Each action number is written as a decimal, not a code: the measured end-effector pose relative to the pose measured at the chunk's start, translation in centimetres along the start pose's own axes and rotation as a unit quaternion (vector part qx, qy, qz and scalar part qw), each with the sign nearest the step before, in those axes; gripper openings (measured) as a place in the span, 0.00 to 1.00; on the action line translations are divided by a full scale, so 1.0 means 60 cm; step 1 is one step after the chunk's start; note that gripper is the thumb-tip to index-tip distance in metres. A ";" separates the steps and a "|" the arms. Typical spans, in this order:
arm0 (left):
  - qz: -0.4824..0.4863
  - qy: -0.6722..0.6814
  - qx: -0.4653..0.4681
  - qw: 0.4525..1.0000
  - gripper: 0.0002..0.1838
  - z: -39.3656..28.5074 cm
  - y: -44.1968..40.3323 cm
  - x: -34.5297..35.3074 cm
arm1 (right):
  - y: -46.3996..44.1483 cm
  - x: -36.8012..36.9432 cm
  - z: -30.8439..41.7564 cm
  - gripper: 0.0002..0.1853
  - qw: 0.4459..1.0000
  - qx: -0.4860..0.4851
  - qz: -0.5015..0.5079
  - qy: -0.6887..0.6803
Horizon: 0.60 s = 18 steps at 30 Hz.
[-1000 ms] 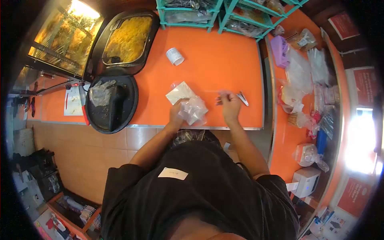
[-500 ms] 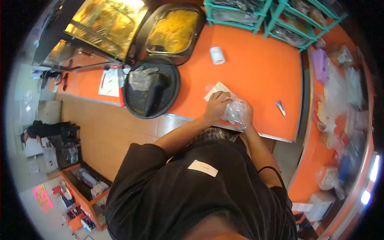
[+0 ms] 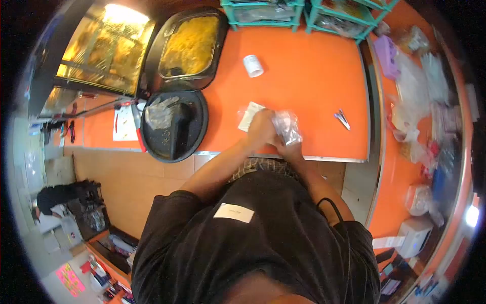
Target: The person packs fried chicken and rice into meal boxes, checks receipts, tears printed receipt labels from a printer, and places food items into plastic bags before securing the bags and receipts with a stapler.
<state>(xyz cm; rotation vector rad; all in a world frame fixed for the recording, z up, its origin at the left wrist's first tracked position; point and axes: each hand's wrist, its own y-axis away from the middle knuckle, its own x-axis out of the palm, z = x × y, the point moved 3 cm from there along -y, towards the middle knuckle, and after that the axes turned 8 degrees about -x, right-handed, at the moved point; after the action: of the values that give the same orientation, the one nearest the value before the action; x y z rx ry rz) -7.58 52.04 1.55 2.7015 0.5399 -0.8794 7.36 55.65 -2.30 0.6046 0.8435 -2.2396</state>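
Note:
A crinkled clear plastic bag (image 3: 288,127) is between my hands, just above the near edge of the orange counter. My left hand (image 3: 261,127) is closed against the bag's left side, its fingertips partly hidden. At the bag's lower end, my right hand (image 3: 289,149) is closed on the plastic, close to my left fingers. A cream paper slip (image 3: 250,116) lies on the counter beside my left hand, partly covered by it. Farther back a white cylindrical container (image 3: 253,66) lies on the counter.
A black round lid (image 3: 191,139) with a plastic piece on it sits left, near a tray of yellow food (image 3: 190,45) and a lit glass case (image 3: 109,48). Small scissors (image 3: 342,120) lie right. Teal racks (image 3: 263,16) stand behind. Another person (image 3: 58,196) is far left.
My right hand has moved from the bag's right side to its lower end, nearer my left hand. The view has shifted, so the counter things appear farther left.

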 end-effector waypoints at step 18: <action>0.104 0.452 -0.265 0.846 0.07 0.059 -0.009 0.007 | -0.032 -0.015 0.025 0.09 0.983 0.021 -0.127 -0.130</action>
<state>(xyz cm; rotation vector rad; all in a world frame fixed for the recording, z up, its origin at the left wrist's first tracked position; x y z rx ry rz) -9.30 51.40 -1.54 2.4076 0.5215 0.5989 6.35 56.08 0.03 0.2232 0.7774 -2.5034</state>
